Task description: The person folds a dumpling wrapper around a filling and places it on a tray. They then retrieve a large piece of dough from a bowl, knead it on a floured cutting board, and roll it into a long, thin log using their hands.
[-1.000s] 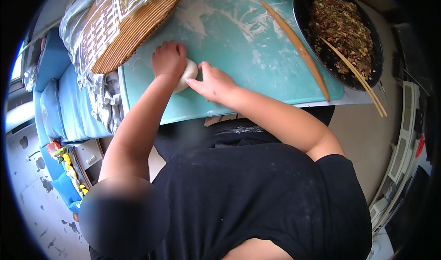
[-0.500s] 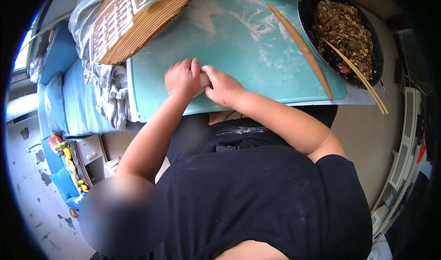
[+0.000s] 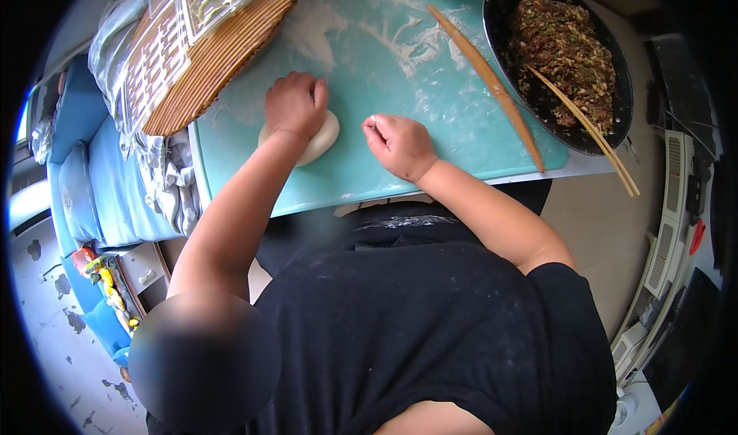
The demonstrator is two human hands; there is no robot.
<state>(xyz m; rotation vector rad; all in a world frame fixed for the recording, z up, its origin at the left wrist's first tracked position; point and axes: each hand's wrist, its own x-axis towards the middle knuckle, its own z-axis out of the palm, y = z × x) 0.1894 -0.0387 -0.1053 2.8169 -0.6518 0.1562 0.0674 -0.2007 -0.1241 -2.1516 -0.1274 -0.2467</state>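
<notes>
Dough [image 3: 327,137], white, rounded: lay on the mat [image 3: 461,127], near left part. Left hand [image 3: 296,104]: bent over the dough, touching; fingertips hidden, grip could not be told. Right hand [image 3: 401,146]: fingers curled closed, nothing seen held, at mat's near middle. Rolling pin [image 3: 490,81]: lay on mat's right side.

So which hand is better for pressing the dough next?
Probably the left hand: it rests on the white dough. The right hand is loosely curled and apart from the dough, to its right.
</notes>
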